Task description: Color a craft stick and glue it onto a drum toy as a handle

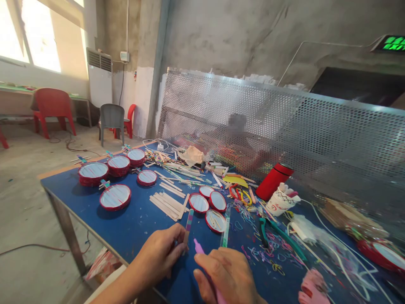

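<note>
Your left fingers [179, 231] pinch a matt wooden stick [189, 223]; your right fingers [207, 262] hold a smooth plastic pen-shaped tool [198, 247]. Beyond your fingertips, bare-wood sticks [164, 206] look matt; farther off, the perforated screen [284, 120] is shiny metal.

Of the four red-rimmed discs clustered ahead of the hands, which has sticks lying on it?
The disc nearest the right hand: short pale sticks lie across its face; the other three show none.

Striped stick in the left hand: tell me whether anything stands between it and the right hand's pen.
Nothing visible does. The left hand holds the striped stick by its lower end; the purple pen in the right hand is just beside it, with only blue tabletop showing in the narrow gap.
</note>
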`<state>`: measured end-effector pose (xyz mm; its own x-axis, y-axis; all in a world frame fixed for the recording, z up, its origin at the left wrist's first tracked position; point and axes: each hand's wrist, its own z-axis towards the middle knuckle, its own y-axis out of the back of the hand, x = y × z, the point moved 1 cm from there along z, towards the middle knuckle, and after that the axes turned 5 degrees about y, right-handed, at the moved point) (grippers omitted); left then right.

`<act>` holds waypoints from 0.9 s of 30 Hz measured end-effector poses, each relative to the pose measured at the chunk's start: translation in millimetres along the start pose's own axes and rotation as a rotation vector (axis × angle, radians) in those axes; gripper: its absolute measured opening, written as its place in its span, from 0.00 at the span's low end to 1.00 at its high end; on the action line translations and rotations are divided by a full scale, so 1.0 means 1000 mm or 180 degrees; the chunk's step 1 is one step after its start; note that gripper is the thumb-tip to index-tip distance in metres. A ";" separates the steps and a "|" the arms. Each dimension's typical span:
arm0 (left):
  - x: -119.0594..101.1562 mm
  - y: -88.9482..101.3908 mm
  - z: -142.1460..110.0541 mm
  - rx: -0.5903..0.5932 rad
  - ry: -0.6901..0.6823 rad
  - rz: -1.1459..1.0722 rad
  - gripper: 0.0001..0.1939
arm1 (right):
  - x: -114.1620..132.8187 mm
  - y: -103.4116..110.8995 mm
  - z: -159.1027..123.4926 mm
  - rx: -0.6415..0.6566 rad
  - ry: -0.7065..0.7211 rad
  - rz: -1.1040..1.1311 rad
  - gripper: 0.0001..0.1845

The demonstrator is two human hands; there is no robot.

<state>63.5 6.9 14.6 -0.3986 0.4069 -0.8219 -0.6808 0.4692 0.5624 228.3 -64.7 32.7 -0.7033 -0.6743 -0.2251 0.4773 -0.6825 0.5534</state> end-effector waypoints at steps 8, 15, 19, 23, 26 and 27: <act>0.001 -0.001 0.002 0.0038 0.0038 0.0081 0.04 | 0.000 0.002 0.005 -0.0019 -0.0050 -0.0008 0.06; 0.000 -0.001 0.001 -0.0005 0.0045 0.0123 0.06 | -0.001 0.002 0.005 0.0004 -0.0021 -0.0030 0.06; 0.002 -0.001 0.001 0.0053 0.0019 0.0054 0.06 | -0.001 0.002 0.002 0.0021 -0.0004 0.0003 0.06; 0.002 -0.001 0.003 0.0028 -0.0016 0.0133 0.06 | -0.001 0.001 0.001 0.0010 0.0007 -0.0039 0.06; 0.001 0.000 0.003 0.0041 -0.0042 0.0162 0.06 | -0.002 0.001 0.002 0.0014 0.0003 -0.0004 0.06; 0.000 0.000 0.003 0.0062 -0.0036 0.0146 0.06 | -0.002 0.001 0.002 0.0025 0.0003 0.0005 0.06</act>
<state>65.3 9.1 14.4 -0.4221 0.4371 -0.7942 -0.6499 0.4648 0.6013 228.7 -63.2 35.3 -0.7021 -0.6757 -0.2248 0.4744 -0.6792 0.5600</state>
